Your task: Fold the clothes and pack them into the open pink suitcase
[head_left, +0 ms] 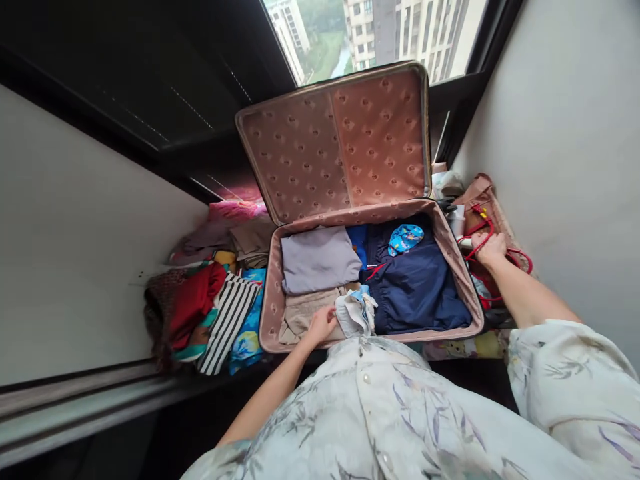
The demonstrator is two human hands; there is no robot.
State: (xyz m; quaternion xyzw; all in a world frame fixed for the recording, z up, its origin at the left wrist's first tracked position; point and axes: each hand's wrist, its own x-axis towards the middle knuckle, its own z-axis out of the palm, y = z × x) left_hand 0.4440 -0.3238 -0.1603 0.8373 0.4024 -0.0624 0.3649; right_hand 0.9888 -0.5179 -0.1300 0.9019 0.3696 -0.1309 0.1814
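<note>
An open suitcase [267, 313] with pink patterned lining lies in front of me. My left hand [323, 325] rests over folded beige clothing [305, 313], fingers loosely curled and a gap at the thumb, nothing visible in them. Just right of its fingertips is a bundle of white and light-blue fabric [354, 313]. A folded grey garment [320, 260] lies behind. Navy clothing [415, 290] fills the right half, topped by a blue patterned cloth item [406, 239]. Outside the right wall, my right hand [490, 248] is closed among red cord [520, 257]; what it grips is unclear.
Left of the suitcase are piled clothes, including a striped piece [227, 320] and a red one [197, 310]. A brownish bag [477, 197] stands at the right by the white wall [565, 167]. The raised lid [335, 143] leans toward the window [325, 40].
</note>
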